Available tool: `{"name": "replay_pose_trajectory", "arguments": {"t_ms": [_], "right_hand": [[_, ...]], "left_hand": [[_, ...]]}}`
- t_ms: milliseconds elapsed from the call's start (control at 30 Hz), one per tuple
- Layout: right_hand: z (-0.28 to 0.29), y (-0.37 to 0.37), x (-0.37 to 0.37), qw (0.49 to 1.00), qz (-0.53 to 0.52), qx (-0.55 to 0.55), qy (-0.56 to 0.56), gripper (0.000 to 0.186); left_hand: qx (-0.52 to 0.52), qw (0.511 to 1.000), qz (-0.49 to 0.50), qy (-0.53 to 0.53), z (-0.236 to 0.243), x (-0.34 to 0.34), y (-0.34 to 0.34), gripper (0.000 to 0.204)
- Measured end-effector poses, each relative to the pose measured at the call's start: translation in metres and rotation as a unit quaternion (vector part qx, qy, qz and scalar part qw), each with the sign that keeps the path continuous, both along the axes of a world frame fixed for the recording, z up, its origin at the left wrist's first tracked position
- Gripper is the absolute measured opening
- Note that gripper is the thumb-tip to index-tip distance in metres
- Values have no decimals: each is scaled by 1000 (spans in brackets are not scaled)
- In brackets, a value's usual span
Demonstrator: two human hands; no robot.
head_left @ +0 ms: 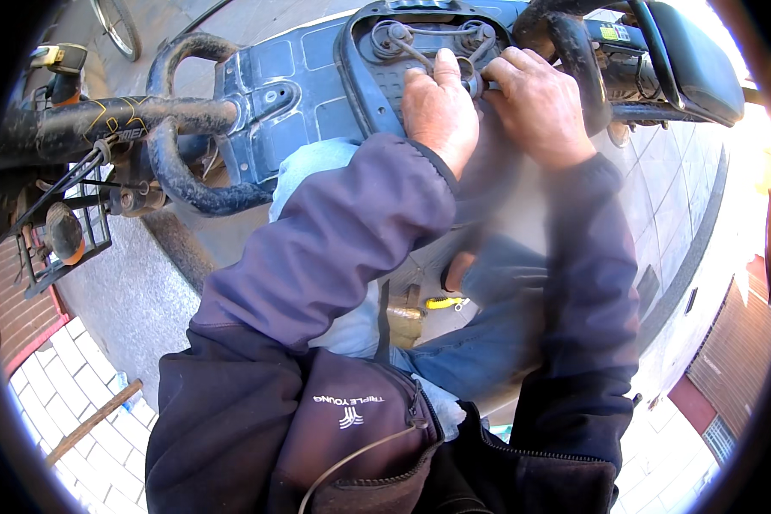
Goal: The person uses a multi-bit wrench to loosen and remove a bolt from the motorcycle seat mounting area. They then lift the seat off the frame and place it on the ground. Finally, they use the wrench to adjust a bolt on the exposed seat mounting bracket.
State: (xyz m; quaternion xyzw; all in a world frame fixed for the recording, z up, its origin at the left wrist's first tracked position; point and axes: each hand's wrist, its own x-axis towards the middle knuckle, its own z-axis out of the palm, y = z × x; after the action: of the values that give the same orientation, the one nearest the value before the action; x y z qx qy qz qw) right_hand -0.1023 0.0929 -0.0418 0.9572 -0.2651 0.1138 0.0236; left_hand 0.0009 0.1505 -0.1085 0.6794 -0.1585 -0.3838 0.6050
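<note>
Over a recessed compartment in the scooter's dark blue-grey footboard, my two hands work close together. My left hand is closed, thumb stretched along the top, beside a small round ring-like part. From the other side my right hand pinches at the same spot with bent fingers. What exactly the fingertips grip is hidden between the hands. Dark cables with round ends lie in the compartment just beyond my left hand.
Bent black frame tubes rise on the left, and a padded black seat stands at the right. Below my arms, a yellow coiled strap with keys lies near my feet. A wooden stick crosses the paving at lower left.
</note>
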Motion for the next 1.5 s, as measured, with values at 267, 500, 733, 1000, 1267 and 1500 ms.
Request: {"name": "replay_pose_trajectory", "arguments": {"t_ms": [267,500,733,1000,1267,1500], "right_hand": [[2,-5,-2,999,12,6,41,23],[2,-7,-3,1000,18,19,8,18],[4,0,-2,1000,-4,16,5,19],[0,-4,-9,999,-4,47,-2,21],[-4,-8,-9,999,3,50,-1,19],[-2,-8,-8,999,-3,49,-5,20]], "left_hand": [[4,999,-27,39,10,2,4,51],[31,997,-32,63,21,0,7,51],[27,999,-15,11,6,1,1,52],[-13,997,-20,73,15,0,5,50],[-10,999,-16,31,9,2,4,50],[16,999,-22,41,14,1,5,51]]}}
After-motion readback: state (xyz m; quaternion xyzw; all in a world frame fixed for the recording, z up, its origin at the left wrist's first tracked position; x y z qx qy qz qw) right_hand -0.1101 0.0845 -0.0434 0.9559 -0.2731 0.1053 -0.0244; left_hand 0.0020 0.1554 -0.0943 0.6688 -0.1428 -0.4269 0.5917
